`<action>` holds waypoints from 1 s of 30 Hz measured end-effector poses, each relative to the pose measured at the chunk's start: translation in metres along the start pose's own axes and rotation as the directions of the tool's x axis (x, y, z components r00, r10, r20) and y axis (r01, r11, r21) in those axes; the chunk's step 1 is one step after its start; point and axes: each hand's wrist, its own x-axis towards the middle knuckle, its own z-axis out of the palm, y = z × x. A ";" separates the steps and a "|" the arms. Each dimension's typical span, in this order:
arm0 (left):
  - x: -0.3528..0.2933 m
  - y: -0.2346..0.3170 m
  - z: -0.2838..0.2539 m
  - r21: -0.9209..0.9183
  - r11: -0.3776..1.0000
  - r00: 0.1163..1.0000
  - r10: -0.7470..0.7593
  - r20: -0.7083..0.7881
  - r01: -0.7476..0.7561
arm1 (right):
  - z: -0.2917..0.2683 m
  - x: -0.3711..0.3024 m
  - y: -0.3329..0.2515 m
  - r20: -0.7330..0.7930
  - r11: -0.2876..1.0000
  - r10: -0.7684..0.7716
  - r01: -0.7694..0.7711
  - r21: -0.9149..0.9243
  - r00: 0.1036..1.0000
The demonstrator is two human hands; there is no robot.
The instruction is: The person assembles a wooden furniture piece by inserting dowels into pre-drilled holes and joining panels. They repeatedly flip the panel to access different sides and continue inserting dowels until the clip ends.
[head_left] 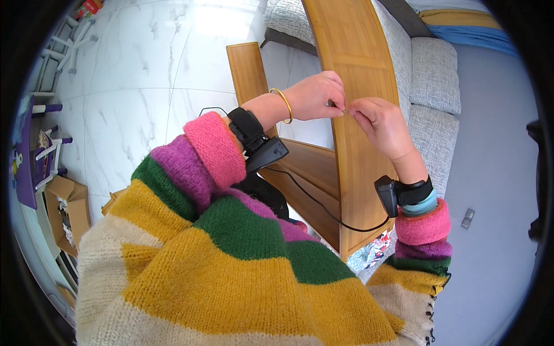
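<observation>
1. Around me, the floor (133, 69) is glossy white tile with grey marble veining; on the right, a sofa (434, 75) is covered in coarse, flecked grey weave, and at the far left sits an open cardboard box (72, 207), brown and square-cornered.
2. Below my hands runs a long wooden panel (363, 72), honey-brown, smooth, with visible grain and straight edges that the lens bends into curves. A narrower board (247, 66) of similar colour rises to its left.
3. Between my fingertips, over the panel, is a small piece (345, 111), too tiny for me to tell its shape or material.
4. My left grip (320, 95) is pinched together on that piece, knuckles up and fingers curled, reaching in from the left with the wrist nearly level. A round, smooth, gold-coloured bangle (286, 102) circles that wrist.
5. My right grip (381, 124) is clamped on the same piece from the other side, thumb and forefinger drawn to a point, the forearm angling up and leftward from the lower right.
6. A black strap holds a dark, angular device on each forearm, and a thin, flexible black cable (358, 230) sags between them.
7. My sweater (242, 288) is thick, fuzzy knit in mustard, green, cream and purple bands, its chunky pink cuffs pushed back.
</observation>
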 end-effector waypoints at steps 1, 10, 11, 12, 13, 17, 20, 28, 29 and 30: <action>0.000 0.000 0.000 -0.001 1.000 1.000 -0.007 -0.003 0.007 | 0.000 0.000 0.000 0.001 1.000 0.000 0.000 0.001 1.000; -0.002 0.002 0.000 0.010 1.000 1.000 -0.014 -0.006 0.014 | 0.002 0.000 0.005 -0.043 0.992 -0.127 0.126 -0.028 0.991; -0.002 0.003 0.001 0.008 1.000 1.000 -0.013 -0.008 0.013 | 0.003 -0.001 0.004 -0.050 0.992 -0.127 0.125 -0.035 0.991; -0.002 0.003 0.001 0.007 1.000 1.000 -0.012 -0.010 0.012 | 0.004 -0.002 0.004 -0.052 0.994 -0.106 0.103 -0.047 0.993; -0.001 0.002 0.001 0.006 1.000 1.000 -0.009 -0.013 0.010 | 0.005 -0.003 0.003 -0.052 0.995 -0.086 0.083 -0.056 0.995; -0.002 0.002 0.002 0.005 1.000 1.000 -0.005 -0.021 0.006 | 0.006 -0.004 -0.001 -0.014 0.996 -0.011 0.009 -0.091 1.000; -0.001 0.001 0.001 -0.001 1.000 1.000 -0.003 -0.028 0.003 | 0.004 -0.001 -0.004 0.011 0.993 0.021 -0.019 -0.115 1.000; -0.004 0.003 0.002 0.005 1.000 1.000 -0.010 -0.029 0.011 | -0.009 0.010 -0.012 0.191 0.931 0.334 -0.355 0.086 0.923; -0.002 0.002 0.002 -0.007 1.000 0.999 -0.010 -0.031 0.009 | -0.011 0.009 -0.013 0.205 0.925 0.361 -0.377 0.042 0.910; -0.002 0.001 0.001 -0.019 1.000 0.999 -0.010 -0.030 0.010 | -0.012 0.010 -0.012 0.226 0.919 0.374 -0.392 0.041 0.899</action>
